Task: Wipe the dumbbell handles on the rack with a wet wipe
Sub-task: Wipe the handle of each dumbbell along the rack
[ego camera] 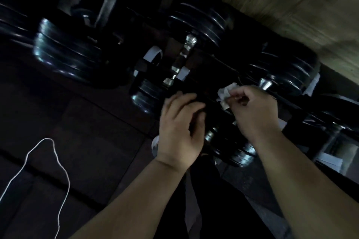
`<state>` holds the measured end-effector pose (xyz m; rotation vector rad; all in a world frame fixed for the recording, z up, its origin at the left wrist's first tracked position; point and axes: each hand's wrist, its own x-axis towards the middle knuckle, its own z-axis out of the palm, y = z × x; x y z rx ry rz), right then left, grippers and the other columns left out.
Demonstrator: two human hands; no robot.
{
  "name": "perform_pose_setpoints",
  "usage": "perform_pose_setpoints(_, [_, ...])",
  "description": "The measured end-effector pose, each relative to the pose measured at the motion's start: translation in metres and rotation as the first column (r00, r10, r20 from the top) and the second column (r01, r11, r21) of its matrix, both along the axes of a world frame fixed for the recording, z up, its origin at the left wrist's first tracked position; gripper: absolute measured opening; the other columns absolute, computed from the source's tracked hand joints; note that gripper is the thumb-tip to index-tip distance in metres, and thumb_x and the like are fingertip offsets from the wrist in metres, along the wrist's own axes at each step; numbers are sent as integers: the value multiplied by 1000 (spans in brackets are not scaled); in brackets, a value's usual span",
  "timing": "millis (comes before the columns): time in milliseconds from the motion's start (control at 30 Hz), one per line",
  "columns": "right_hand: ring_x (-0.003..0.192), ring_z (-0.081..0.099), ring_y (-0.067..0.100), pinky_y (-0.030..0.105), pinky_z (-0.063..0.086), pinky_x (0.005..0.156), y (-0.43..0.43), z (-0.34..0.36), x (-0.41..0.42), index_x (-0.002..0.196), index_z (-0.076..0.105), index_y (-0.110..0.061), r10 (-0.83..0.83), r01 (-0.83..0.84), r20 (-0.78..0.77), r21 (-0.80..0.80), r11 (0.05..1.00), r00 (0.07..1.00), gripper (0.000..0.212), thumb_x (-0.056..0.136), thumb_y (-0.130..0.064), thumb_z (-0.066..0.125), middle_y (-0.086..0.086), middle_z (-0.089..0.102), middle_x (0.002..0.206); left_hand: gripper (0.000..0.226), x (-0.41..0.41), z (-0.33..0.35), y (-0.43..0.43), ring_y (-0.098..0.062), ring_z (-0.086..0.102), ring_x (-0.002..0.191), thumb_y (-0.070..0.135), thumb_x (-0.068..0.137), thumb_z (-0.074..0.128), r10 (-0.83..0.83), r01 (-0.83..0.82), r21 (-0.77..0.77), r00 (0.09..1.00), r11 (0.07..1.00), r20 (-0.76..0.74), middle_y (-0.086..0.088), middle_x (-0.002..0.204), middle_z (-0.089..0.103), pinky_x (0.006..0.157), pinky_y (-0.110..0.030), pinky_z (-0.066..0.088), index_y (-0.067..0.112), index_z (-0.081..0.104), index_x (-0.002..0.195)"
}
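The head view is tilting and is dim and motion-blurred. The right hand (256, 110) is pinching a crumpled white wet wipe (226, 94) between thumb and fingertips, and the wipe is sitting just beside the shiny metal handle end (266, 84) of a black stacked-plate dumbbell (287, 72) on the dark metal rack (310, 110). Whether the wipe is touching metal cannot be told. The left hand (180, 128) is reaching with curved fingers over a dark part of the rack close to the wipe; whether it is grasping anything there cannot be told, since the area under the fingers is too dark. A smaller black dumbbell with bright plate edges (233, 151) is lying below and between the two forearms. A large black plate dumbbell (68, 54) is occupying the left of the rack, and another (204, 23) is sitting further back. The floor (87, 122) is showing as dark square tiles with visible seams, and a thin white cord (58, 161) is looping across it at the lower left. A tan, wood-grained surface (291, 6) is filling the upper right behind the rack.
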<state>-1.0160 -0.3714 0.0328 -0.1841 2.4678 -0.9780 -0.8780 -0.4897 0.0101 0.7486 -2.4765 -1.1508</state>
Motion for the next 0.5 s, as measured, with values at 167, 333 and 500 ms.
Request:
perform_pose_setpoints(167, [87, 60, -3, 0, 41, 70, -75, -3, -3, 97, 72, -23, 184, -201, -248, -41, 979, 951, 9, 88, -21, 72, -15, 64, 98, 67, -1, -5, -69, -30, 29, 151, 55, 94, 61, 207, -180, -111, 923, 977, 323, -9, 158, 40, 125, -55, 24, 17, 48, 148])
perform_pose_setpoints(333, [84, 54, -11, 5, 45, 68, -111, -37, -17, 103, 71, -18, 190, -222, -345, -56, 974, 919, 12, 91, -19, 68, -10, 62, 109, 97, -5, -20, -79, -27, 17, 156, 73, 86, 53, 183, -199, -5, 888, 980, 422, -9, 169, 19, 127, -51, 22, 22, 20, 162])
perform_pose_setpoints(500, [88, 52, -9, 2, 40, 73, -120, -60, -21, 109, 66, -13, 134, -212, -429, -141, 967, 894, 16, 93, -12, 64, 0, 58, 112, 93, -6, -36, -73, -35, 41, 142, 72, 80, 59, 299, -284, -94, 915, 954, 271, -15, 157, 42, 114, -56, 41, 14, 46, 152])
